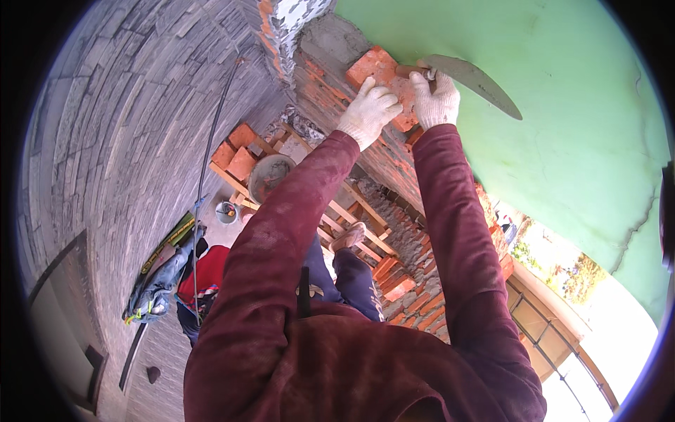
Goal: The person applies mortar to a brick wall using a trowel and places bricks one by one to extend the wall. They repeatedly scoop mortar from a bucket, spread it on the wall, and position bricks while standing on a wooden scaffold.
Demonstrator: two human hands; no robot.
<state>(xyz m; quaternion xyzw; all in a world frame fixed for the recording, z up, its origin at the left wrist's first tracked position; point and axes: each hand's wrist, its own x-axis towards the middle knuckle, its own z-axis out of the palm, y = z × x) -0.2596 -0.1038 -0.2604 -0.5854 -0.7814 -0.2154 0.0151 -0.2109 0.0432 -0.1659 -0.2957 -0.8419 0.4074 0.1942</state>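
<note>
My left hand, in a white knit glove, is closed on the near side of an orange brick at the top of the brick wall. Its fingers curl against the brick, and part of the grip is hidden. My right hand, gloved too, is wrapped round the wooden handle of a trowel. The trowel's grey, mortar-smeared blade points right, in front of the green wall. Its handle lies over the brick's far side.
Below, a wooden plank scaffold carries loose bricks and a mortar tub. My bare foot rests on its slats. A small bucket stands lower left near hanging clothes. A green wall rises at right.
</note>
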